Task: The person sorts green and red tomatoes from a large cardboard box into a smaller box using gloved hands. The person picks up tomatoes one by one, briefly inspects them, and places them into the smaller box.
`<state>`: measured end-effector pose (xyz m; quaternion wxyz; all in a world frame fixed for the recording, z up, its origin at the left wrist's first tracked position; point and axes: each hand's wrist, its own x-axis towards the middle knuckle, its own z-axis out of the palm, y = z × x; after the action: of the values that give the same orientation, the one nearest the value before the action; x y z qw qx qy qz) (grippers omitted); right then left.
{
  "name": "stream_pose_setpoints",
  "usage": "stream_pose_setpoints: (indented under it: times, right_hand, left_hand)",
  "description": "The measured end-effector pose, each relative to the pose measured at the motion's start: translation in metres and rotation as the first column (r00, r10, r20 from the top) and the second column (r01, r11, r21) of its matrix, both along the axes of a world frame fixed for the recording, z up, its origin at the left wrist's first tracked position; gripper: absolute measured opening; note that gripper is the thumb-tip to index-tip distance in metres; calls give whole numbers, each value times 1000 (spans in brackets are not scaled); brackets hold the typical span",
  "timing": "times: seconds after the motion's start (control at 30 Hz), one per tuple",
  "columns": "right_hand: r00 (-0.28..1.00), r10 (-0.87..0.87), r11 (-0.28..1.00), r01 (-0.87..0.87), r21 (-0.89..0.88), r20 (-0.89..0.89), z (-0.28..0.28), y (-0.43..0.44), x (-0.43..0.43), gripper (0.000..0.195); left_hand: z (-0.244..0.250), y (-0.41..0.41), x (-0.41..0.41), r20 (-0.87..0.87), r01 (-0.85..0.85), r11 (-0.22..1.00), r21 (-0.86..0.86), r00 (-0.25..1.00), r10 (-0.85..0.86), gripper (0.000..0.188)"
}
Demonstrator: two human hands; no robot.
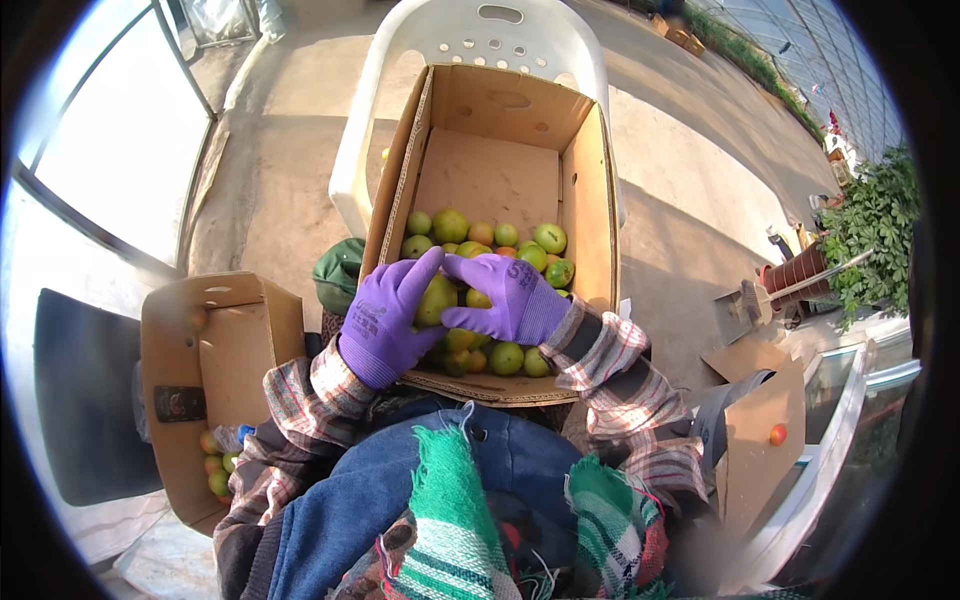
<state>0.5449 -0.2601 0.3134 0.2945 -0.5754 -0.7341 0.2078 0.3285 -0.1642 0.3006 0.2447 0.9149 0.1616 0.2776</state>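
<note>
My left hand point(388, 321), in a purple work glove, is curled around a large green tomato point(436, 301). From the other side my right hand point(511, 297), gloved alike, has its thumb and fingertips on the same tomato. Both hands are over the near half of an open cardboard box point(487, 161). Under and around them lie several green tomatoes point(507, 358), with a few turning orange point(481, 232). My hands hide part of this layer. The box's far half shows bare cardboard.
Beyond the box is a white plastic chair point(352, 161). To my left, a second cardboard box point(236, 352) holds some tomatoes point(214, 463) and a plastic bottle. A reddish tomato point(778, 434) rests on cardboard point(761, 469) at right. Leafy plants point(870, 225) grow farther right.
</note>
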Motion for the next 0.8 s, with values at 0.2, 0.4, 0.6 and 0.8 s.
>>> stream_pose_setpoints:
  times: [0.2,0.4,0.6,0.8]
  right_hand:
    - [982,62,997,-69,-32,-176,4,2,-7,82]
    - [972,49,997,-61,-42,-231,0,1,-8,85]
    - [976,22,998,-35,-57,-218,-4,1,-8,85]
    - [967,-254,967,253,-15,-35,-6,3,4,77]
  left_hand:
    - [0,-7,8,30,22,975,221,999,-29,76]
    - [0,-12,12,-15,-6,951,310,1000,11,59]
    - [0,-9,9,-39,28,964,264,999,-19,61]
    - [8,-7,-1,158,-35,984,172,987,8,64]
